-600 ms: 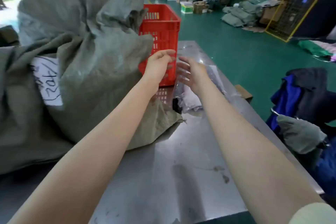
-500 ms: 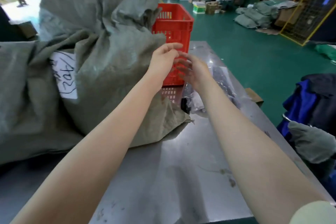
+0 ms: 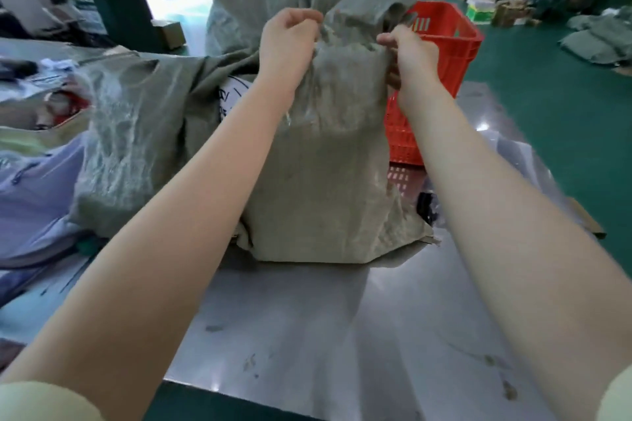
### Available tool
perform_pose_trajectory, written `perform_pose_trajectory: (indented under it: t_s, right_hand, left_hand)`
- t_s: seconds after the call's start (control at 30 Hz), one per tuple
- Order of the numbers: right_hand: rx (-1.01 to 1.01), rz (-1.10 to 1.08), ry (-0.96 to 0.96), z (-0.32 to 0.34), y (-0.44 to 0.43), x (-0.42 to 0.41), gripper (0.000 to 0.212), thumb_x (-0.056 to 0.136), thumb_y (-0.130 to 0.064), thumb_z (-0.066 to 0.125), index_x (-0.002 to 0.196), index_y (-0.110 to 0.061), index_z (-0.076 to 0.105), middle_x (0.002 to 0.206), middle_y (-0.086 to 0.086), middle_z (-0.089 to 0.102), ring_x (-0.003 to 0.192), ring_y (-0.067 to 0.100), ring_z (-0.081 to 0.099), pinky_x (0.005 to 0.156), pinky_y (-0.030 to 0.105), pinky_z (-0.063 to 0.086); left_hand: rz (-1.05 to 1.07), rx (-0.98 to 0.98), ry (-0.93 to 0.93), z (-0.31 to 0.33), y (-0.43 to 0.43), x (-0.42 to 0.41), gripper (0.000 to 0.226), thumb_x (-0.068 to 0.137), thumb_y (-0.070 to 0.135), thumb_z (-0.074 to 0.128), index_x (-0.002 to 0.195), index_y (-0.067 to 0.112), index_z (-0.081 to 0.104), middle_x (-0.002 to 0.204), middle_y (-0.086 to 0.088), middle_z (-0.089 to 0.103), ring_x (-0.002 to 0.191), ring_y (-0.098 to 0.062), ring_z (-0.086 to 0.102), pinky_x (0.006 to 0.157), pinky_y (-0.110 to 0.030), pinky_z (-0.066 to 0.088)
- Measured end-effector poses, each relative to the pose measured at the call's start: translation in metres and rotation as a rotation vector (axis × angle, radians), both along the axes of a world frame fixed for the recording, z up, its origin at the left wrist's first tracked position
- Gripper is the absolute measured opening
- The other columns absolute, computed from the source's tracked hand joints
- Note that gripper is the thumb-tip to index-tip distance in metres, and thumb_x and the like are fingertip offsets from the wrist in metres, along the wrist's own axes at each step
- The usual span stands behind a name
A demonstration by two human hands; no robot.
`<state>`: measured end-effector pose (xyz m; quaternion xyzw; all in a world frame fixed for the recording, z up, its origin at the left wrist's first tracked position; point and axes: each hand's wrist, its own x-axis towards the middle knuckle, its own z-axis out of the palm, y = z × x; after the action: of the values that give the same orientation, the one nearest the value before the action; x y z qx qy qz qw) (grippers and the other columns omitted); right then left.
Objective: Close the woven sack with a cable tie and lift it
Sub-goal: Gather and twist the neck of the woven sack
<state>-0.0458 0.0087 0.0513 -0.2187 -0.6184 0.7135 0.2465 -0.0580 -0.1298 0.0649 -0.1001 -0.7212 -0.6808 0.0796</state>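
Note:
A grey-green woven sack (image 3: 318, 181) stands full on the steel table (image 3: 307, 318), its top bunched into a neck. My left hand (image 3: 287, 41) grips the gathered cloth at the neck's left side. My right hand (image 3: 408, 56) is closed on the cloth at the right side of the neck. Loose sack fabric rises above both hands. A white label with handwriting (image 3: 232, 96) shows on the sack behind my left forearm. No cable tie is visible.
A red plastic crate (image 3: 441, 55) stands right behind the sack. More grey sacking (image 3: 136, 133) and bagged clothes (image 3: 30, 198) lie to the left. Clear plastic bags (image 3: 513, 161) lie on the table at right. Green floor with sacks and boxes lies beyond.
Both hands have moved from in front of the red crate up to the sack's neck and closed on it. The camera has swung left, bringing the sack to the centre.

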Motion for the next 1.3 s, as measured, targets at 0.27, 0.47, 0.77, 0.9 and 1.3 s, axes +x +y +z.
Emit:
perform_pose_trajectory:
  t_s: [0.27, 0.47, 0.77, 0.9, 1.3]
  right_hand:
    - [0.379, -0.031, -0.104, 0.020, 0.001, -0.031, 0.020, 0.074, -0.024, 0.065, 0.087, -0.011, 0.060, 0.077, -0.003, 0.057, 0.081, 0.018, 0.056, 0.068, 0.024, 0.041]
    - [0.679, 0.125, -0.307, 0.017, 0.001, -0.061, 0.055, 0.081, -0.032, 0.063, 0.128, -0.007, 0.050, 0.103, -0.002, 0.047, 0.100, 0.015, 0.054, 0.075, 0.021, 0.037]
    - [0.704, 0.524, -0.670, 0.011, -0.004, -0.072, 0.034, 0.095, -0.031, 0.040, 0.068, -0.012, 0.046, 0.073, 0.010, 0.047, 0.060, 0.017, 0.043, 0.058, 0.025, 0.036]
    - [0.670, 0.487, -0.686, 0.006, 0.009, -0.078, 0.029, 0.088, -0.027, 0.054, 0.100, -0.001, 0.053, 0.095, 0.010, 0.057, 0.094, 0.020, 0.052, 0.077, 0.028, 0.042]
    - [0.166, 0.314, 0.087, 0.019, 0.000, -0.085, 0.022, 0.064, 0.000, 0.066, 0.082, -0.008, 0.056, 0.075, 0.007, 0.059, 0.064, 0.017, 0.057, 0.054, 0.018, 0.049]
  left_hand:
    - [0.130, -0.701, 0.018, -0.001, -0.005, -0.044, 0.043, 0.086, 0.025, 0.045, 0.127, 0.012, 0.043, 0.136, -0.014, 0.043, 0.123, -0.031, 0.043, 0.106, -0.040, 0.038]
    - [0.294, -1.038, 0.062, -0.004, -0.001, -0.067, 0.060, 0.088, 0.038, 0.045, 0.135, 0.005, 0.031, 0.141, -0.022, 0.037, 0.131, -0.038, 0.035, 0.109, -0.047, 0.028]
    - [0.113, -0.970, -0.362, -0.012, 0.000, -0.103, 0.106, 0.062, 0.072, 0.047, 0.145, 0.011, 0.024, 0.154, -0.009, 0.027, 0.139, -0.032, 0.030, 0.115, -0.051, 0.023]
    - [0.113, -0.838, -0.376, -0.011, -0.007, -0.101, 0.089, 0.069, 0.060, 0.063, 0.138, 0.011, 0.036, 0.146, -0.009, 0.040, 0.131, -0.031, 0.041, 0.111, -0.047, 0.032]
    - [0.201, -0.533, -0.013, -0.002, 0.012, -0.093, 0.036, 0.085, 0.013, 0.045, 0.120, 0.008, 0.052, 0.125, -0.012, 0.057, 0.120, -0.028, 0.051, 0.098, -0.031, 0.040]
